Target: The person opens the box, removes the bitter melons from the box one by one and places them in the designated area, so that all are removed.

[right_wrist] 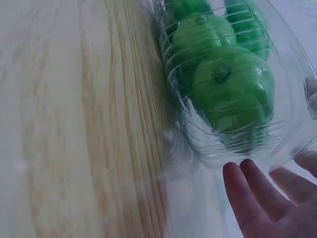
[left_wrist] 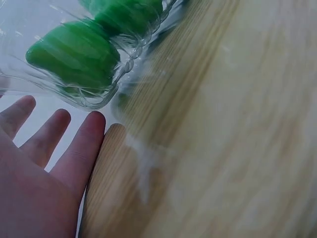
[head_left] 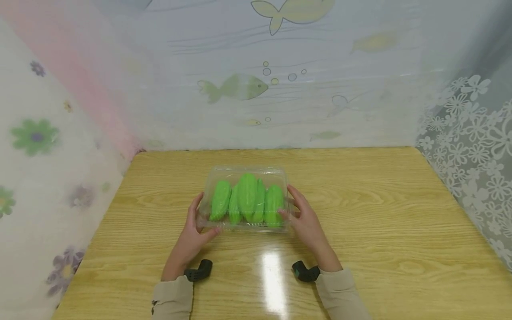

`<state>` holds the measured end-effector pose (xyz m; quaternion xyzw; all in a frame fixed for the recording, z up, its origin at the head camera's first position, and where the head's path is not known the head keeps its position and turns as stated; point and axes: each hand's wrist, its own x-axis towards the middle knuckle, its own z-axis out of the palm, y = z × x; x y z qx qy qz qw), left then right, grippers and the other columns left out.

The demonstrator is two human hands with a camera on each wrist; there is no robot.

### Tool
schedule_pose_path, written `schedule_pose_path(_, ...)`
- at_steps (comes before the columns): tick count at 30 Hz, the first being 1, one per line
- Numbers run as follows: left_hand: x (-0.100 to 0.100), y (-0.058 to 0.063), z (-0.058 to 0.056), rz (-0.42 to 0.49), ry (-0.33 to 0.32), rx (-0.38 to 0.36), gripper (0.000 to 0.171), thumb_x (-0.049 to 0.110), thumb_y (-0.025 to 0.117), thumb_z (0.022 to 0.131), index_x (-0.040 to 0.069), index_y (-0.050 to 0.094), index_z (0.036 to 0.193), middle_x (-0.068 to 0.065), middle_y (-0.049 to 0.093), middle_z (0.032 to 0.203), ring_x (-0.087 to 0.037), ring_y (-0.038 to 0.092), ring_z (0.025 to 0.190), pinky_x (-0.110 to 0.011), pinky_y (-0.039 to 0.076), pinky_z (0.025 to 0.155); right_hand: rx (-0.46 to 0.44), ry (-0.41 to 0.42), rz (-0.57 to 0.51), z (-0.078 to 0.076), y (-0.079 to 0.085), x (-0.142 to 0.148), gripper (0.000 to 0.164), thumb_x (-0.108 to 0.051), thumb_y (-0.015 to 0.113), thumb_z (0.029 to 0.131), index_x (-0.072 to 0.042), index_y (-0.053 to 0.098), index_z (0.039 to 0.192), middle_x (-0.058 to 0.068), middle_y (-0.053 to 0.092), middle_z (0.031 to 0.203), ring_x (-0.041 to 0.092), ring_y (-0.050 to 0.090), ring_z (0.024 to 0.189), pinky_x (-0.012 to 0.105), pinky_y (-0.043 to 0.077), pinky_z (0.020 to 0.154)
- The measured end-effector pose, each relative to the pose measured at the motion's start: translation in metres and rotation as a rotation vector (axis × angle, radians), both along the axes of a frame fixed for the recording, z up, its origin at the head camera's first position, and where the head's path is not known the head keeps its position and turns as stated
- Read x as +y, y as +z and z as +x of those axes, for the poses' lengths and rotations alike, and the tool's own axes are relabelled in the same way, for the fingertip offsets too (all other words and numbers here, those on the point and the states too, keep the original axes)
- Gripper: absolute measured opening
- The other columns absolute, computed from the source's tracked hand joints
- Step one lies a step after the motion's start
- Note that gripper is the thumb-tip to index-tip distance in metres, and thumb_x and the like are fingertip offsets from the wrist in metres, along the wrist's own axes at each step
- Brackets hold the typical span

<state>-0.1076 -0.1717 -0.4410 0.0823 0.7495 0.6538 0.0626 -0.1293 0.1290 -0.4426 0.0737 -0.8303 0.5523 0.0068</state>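
A clear plastic clamshell box (head_left: pixel 247 226) is between my two hands over the wooden table. Inside lie several bright green, elongated, vegetable-like pieces (head_left: pixel 247 195); a small round stem end shows on one piece (right_wrist: pixel 233 89) in the right wrist view. My left hand (head_left: pixel 194 240) flanks the left side, thumb along the front edge. In the left wrist view its straight, spread fingers (left_wrist: pixel 81 148) reach the box's corner. On the right side is my right hand (head_left: pixel 308 224), thumb over the front corner. Its extended fingertips (right_wrist: pixel 233 171) come right at the box's end.
The wood-grain table (head_left: pixel 380 213) stretches around the box, with a bright light reflection near its front. Behind it stands a fish-patterned sheet (head_left: pixel 240 86). A flowered sheet (head_left: pixel 36 133) borders the left, a white floral lace panel (head_left: pixel 476 129) the right. Black wrist mounts (head_left: pixel 306 272) sit on both wrists.
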Motion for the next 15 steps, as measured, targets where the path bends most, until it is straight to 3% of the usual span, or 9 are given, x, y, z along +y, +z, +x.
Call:
schedule_pose_path(5,0.004,0.014,0.004,-0.014,-0.016,0.035,0.087,0.007,0.060,0.083,0.025,0.001,0.144,-0.008,0.003,0.147,-0.029,0.017,0.131,-0.053,0.021,0.099,0.013,-0.014,-0.003,0.001,0.003,-0.002,0.070,-0.044,0.059,0.080,-0.024,0.029,0.140,-0.010,0.027,0.142,0.021,0.040,0.120,0.041,0.042,0.087)
schedule_pose_path(12,0.004,0.021,0.006,-0.112,0.013,0.023,0.078,0.016,0.056,0.087,0.029,0.004,0.144,-0.003,0.001,0.148,-0.034,0.044,0.114,-0.050,0.033,0.091,0.016,-0.021,-0.007,0.001,0.005,-0.005,0.070,-0.039,0.060,0.082,-0.020,0.028,0.141,-0.008,0.027,0.142,0.019,0.040,0.120,0.040,0.042,0.087)
schedule_pose_path(15,0.002,0.021,0.006,-0.127,0.010,0.048,0.076,0.016,0.054,0.088,0.033,0.004,0.143,-0.004,0.002,0.149,-0.034,0.039,0.119,-0.051,0.030,0.093,0.013,-0.027,-0.008,0.000,0.004,-0.005,0.070,-0.041,0.059,0.081,-0.021,0.028,0.141,-0.009,0.028,0.142,0.019,0.040,0.120,0.040,0.042,0.087)
